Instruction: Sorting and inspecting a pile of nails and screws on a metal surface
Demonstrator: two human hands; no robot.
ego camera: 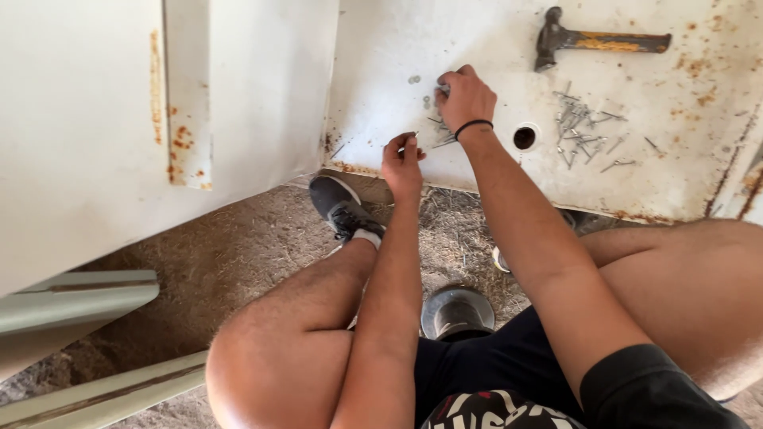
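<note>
My left hand (402, 163) hovers at the near edge of a rusty white metal panel (477, 48), its fingertips pinched on a thin nail. My right hand (465, 97), with a black band on the wrist, rests further up the panel, fingers curled over small screws and washers (420, 91) lying there. A few loose nails lie between the two hands.
A hammer (598, 40) with a rusty handle lies at the panel's top right. A pile of nails (586, 131) sits beside a round hole (524, 137). A second white panel (95, 119) leans at left. My shoe (342, 206) stands on dirt; a metal stool (457, 311) is under me.
</note>
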